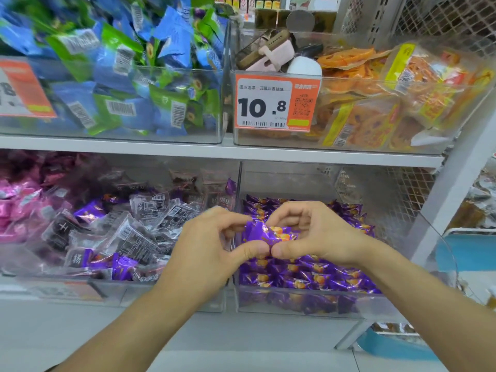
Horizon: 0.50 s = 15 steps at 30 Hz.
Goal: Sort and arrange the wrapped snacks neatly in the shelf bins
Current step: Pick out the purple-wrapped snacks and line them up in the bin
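Note:
My left hand point(214, 238) and my right hand point(308, 232) meet over the divide between the two lower bins, and together they hold a small bunch of purple wrapped snacks point(268, 233), fingers and thumbs curled round it. Under them the lower right clear bin point(295, 308) holds several rows of the same purple snacks point(308, 277). The lower left bin point(166, 296) holds clear-wrapped dark snacks point(139, 232) with a few purple ones point(90, 210) mixed in.
The upper shelf carries a bin of blue and green packets point(112, 76) and a bin of orange packets point(389, 108) with a 10.8 price tag point(273, 103). Pink packets point(16, 205) lie at the far left. A grey shelf post point(451, 189) stands at the right.

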Each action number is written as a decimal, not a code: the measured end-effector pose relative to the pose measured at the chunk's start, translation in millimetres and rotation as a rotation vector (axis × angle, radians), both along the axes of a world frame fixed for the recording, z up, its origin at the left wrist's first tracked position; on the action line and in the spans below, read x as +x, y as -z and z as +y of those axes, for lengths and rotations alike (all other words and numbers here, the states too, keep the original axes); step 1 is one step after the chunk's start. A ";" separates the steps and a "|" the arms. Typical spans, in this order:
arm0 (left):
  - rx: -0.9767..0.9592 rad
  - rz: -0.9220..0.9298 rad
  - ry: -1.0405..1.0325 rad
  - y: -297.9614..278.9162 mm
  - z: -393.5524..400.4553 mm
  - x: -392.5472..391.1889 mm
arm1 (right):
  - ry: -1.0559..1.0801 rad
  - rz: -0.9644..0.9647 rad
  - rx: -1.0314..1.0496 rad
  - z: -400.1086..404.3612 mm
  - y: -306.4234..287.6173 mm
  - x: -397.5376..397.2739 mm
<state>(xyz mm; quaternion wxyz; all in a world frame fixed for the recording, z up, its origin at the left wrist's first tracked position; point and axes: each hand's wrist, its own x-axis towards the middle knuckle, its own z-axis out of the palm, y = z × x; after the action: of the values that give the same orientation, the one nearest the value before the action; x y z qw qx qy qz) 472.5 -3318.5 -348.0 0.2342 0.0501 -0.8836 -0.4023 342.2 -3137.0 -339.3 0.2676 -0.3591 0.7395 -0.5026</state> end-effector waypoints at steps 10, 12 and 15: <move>0.135 -0.059 -0.067 18.2 -18.0 -13.1 | 0.370 0.269 0.161 -70.4 35.7 -113.1; 0.156 -0.068 -0.048 21.7 -21.3 -14.4 | 0.326 0.324 0.232 -82.5 42.4 -121.3; 0.144 -0.062 -0.032 26.2 -22.1 -15.3 | 0.262 0.455 0.394 -93.5 50.2 -126.5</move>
<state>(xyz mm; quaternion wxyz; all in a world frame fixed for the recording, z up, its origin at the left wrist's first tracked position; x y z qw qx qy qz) 457.2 -3340.6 -374.2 0.2089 0.0932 -0.8583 -0.4594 215.6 -3230.5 -389.5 0.0926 -0.3053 0.9033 -0.2869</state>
